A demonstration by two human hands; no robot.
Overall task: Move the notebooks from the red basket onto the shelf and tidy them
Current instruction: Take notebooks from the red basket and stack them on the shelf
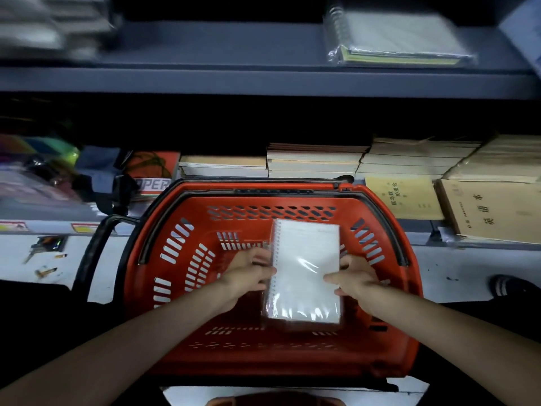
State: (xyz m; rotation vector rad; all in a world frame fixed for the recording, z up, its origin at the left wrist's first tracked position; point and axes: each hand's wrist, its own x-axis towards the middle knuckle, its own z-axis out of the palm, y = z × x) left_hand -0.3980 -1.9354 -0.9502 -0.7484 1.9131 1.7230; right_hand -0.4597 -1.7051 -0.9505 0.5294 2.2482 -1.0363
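The spiral notebook [306,271] I hold is white paper sealed in glossy, crinkled clear film, with a thin wire coil. The red basket [175,288] beneath it is smooth, slotted plastic. Behind the basket, exercise books [491,209] show matt tan paper covers.

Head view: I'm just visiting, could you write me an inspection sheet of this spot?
Surface: grey shelf, its upper board partly bare; white floor below.
Job's things: red basket in front of the shelf; plastic-wrapped spiral notebook held over it; second notebook, also wrapped, lies on the upper board.
Clutter: scraps on the floor at left.
Hands: left hand grips the notebook's spiral edge, right hand the opposite edge.
Cables: perhaps a looped orange cord on the lower board; too dim to tell.
Surroundings: book stacks and yellow exercise books on the lower board; a shoe at right.
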